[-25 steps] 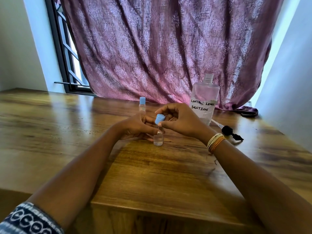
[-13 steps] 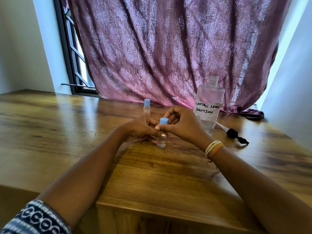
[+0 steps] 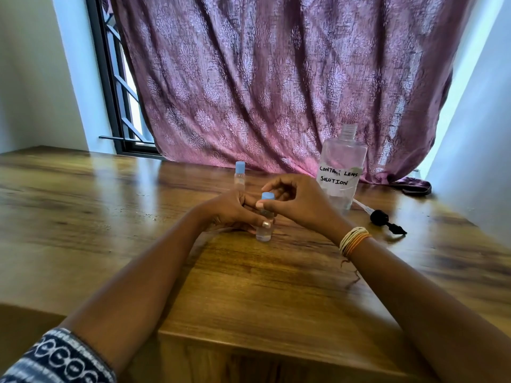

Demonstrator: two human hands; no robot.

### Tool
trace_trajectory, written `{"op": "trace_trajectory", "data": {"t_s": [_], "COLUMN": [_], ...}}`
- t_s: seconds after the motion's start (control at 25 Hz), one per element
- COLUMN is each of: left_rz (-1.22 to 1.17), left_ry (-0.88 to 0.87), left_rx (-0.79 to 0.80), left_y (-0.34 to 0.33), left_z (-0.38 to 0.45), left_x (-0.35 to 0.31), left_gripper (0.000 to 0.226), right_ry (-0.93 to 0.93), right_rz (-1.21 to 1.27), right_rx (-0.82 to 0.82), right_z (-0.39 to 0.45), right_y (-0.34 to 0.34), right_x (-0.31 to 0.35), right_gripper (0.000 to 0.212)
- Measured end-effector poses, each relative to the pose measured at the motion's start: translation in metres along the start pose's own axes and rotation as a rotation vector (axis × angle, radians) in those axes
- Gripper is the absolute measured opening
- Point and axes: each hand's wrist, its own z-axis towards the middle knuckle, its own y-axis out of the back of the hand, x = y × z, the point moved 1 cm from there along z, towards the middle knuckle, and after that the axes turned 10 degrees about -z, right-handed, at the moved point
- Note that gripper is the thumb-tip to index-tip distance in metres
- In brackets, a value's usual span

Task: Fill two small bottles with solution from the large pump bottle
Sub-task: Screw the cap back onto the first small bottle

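Observation:
A small clear bottle [image 3: 264, 230] with liquid in it stands upright on the wooden table [image 3: 276, 286]. My left hand [image 3: 235, 210] grips its body. My right hand [image 3: 298, 200] pinches its blue cap [image 3: 267, 196] from the right. A second small bottle [image 3: 239, 175] with a blue cap stands behind, untouched. The large clear bottle [image 3: 341, 167], labelled "contact lens solution", stands open at the right with no pump on it. Its black pump head [image 3: 383, 219] with tube lies on the table beside it.
A purple patterned curtain [image 3: 276, 78] hangs behind the table, its end draped on the tabletop at the far right. A barred window [image 3: 116, 92] is at the back left. The table's front edge [image 3: 276, 344] is near me.
The camera view has shifted slightly. My right hand's fingers have turned around the blue cap while my left hand keeps hold of the bottle in the same spot.

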Motion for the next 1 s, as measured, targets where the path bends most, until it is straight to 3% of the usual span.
{"op": "trace_trajectory", "data": {"t_s": [0.08, 0.24, 0.4, 0.52, 0.64, 0.8, 0.88, 1.0], "left_rz": [-0.001, -0.036, -0.016, -0.001, -0.015, -0.024, -0.015, -0.014], "left_ry": [-0.004, -0.006, -0.006, -0.003, 0.004, 0.006, 0.0, -0.005], "left_rx": [0.017, -0.004, 0.003, 0.016, -0.021, -0.039, -0.028, -0.033], "left_y": [-0.0003, -0.0006, -0.0014, -0.0006, -0.0008, -0.0025, -0.0029, -0.0041], "left_z": [0.0005, 0.0004, -0.0003, -0.0008, -0.0003, -0.0005, -0.0013, -0.0026], "left_x": [0.0004, 0.0015, -0.0005, 0.0006, 0.0022, 0.0005, -0.0003, -0.0005], "left_gripper": [0.023, 0.024, 0.018, 0.021, 0.019, 0.023, 0.018, 0.021], "right_ry": [0.014, 0.034, -0.023, -0.048, -0.014, -0.036, -0.066, -0.068], "right_rz": [-0.065, 0.151, 0.102, 0.121, 0.277, 0.198, 0.166, 0.22], "right_rx": [0.016, 0.128, 0.0, 0.073, 0.173, 0.066, 0.027, 0.114], "right_z": [-0.0004, 0.0018, -0.0005, -0.0013, 0.0001, 0.0009, -0.0004, -0.0003], "right_y": [-0.002, 0.004, 0.0, -0.0018, 0.0033, 0.0044, 0.0016, 0.0017], "right_x": [0.0002, 0.0023, 0.0037, 0.0035, 0.0046, 0.0046, 0.0041, 0.0047], "right_gripper": [0.04, 0.051, 0.049, 0.066, 0.064, 0.057, 0.064, 0.068]}}
